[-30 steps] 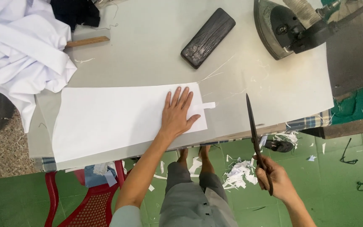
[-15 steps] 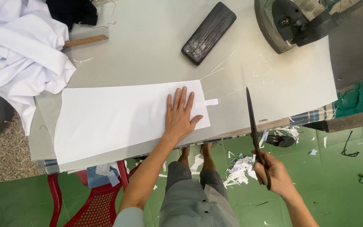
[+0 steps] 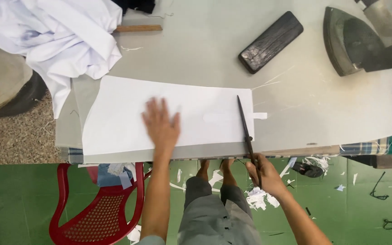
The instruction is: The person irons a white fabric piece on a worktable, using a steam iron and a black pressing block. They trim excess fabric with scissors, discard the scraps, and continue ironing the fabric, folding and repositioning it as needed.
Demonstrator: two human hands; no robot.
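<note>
A long white sheet of fabric or paper [image 3: 128, 109] lies flat on the grey table [image 3: 214, 50]. My left hand [image 3: 161, 125] rests palm down on its middle, fingers spread, slightly blurred. In my right hand [image 3: 264, 173], at the table's front edge, are long dark scissors [image 3: 246, 129]. Their blades reach across the sheet's right end. A small white tab [image 3: 259, 116] sticks out past the sheet's right edge.
A dark wooden block [image 3: 271, 42] and a heavy iron [image 3: 352, 43] sit at the back right. White garments [image 3: 64, 31] are piled at the back left beside a wooden ruler [image 3: 137, 28]. A red chair [image 3: 100, 204] and paper scraps [image 3: 257, 197] are on the green floor.
My left hand slid left along the sheet from its right end to its middle. My right hand brought the scissors left, over the sheet's right end.
</note>
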